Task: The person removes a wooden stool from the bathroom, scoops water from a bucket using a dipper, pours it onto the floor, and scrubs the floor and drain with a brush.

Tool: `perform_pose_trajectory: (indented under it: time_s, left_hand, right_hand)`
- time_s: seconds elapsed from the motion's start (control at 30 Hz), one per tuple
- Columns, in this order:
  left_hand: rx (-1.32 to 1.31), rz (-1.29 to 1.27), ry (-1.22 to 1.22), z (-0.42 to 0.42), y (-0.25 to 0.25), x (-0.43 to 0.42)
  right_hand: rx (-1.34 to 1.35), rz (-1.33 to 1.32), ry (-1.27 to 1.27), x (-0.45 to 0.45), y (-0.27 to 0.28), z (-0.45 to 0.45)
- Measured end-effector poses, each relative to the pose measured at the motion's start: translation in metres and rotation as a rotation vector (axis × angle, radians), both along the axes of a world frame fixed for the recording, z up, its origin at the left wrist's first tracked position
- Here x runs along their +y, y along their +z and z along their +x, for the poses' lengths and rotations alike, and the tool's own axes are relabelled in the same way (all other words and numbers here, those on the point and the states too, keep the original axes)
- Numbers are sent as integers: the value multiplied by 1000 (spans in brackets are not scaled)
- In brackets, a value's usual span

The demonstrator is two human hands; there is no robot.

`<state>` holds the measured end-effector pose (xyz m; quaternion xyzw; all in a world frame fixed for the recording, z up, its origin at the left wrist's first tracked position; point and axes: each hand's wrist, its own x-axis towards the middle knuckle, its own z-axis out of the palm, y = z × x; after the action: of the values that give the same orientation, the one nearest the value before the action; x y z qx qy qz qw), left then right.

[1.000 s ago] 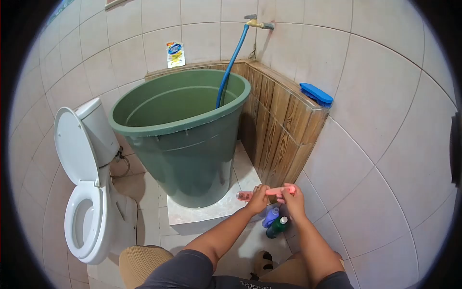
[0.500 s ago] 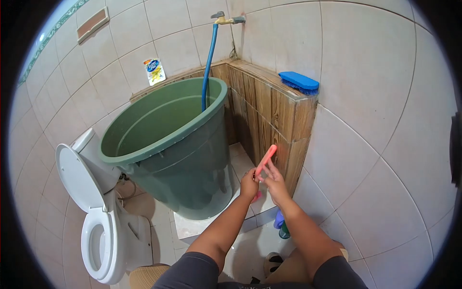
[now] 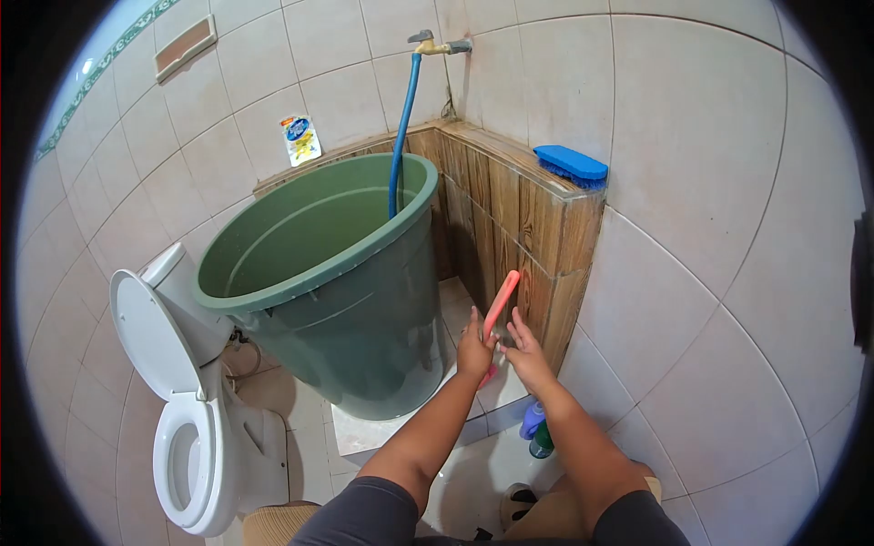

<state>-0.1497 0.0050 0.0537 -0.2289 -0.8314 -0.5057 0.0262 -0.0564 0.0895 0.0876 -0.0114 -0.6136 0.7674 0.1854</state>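
A long coral-pink handle [image 3: 503, 302] with a rounded tip slants up between my hands; what it belongs to is hidden. My left hand [image 3: 474, 350] is closed around its lower part. Fingers apart, my right hand [image 3: 528, 355] is just to the right of the handle and holds nothing I can see. Below the hands shows a bit of brighter pink [image 3: 489, 375]; whether it is part of the same tool I cannot tell. Beyond my left hand stands a big green tub [image 3: 355, 318] on a low tiled step [image 3: 364, 435].
A blue hose [image 3: 404, 127] runs from the wall tap [image 3: 432, 45] into the tub. A blue scrub brush [image 3: 571, 165] lies on the wood-look ledge [image 3: 510, 196]. The toilet [image 3: 214, 455] stands at left, lid up. Purple [image 3: 533, 419] and green bottles [image 3: 542, 442] are by the step.
My right hand has come away from the pink handle, its fingers spreading. The handle stays in my left hand, slightly more upright. The view has shifted a little.
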Motion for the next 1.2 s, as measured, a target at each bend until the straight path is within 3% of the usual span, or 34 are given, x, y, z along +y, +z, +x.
perform_pose_trajectory:
  time_s: [0.23,0.4,0.5,0.7,0.77,0.8,0.9,1.0,1.2]
  left_hand:
    - [337,54,-28,29,30,-43]
    - [536,32,-250,93,138,-134]
    - [837,-138,-220,104,193,-187]
    - [961,-499,325,72,256,-255]
    - [967,-506,464,49,262,-275]
    - [961,-512,532,36,262,-286]
    - [842,-443,430,-2,257,-318]
    - [904,-363,330,-19,257,-325]
    - [970,-415,22,-53,267,-343]
  right_hand:
    - [-4,383,-198,-26,12,8]
    - [391,812,-275,-67,85,24]
    - [517,1016,-337,-100,135,31]
    - [647,1236,-389,-144,191,-10]
    - [650,1348,-458,-140,208,-29]
    - [717,1315,-547,-139,213,-41]
    - [742,1098,-285,-119,209,-77]
    - [866,1032,-352,-124,209,-95]
    - [803,1030,-324,-119,205,-111]
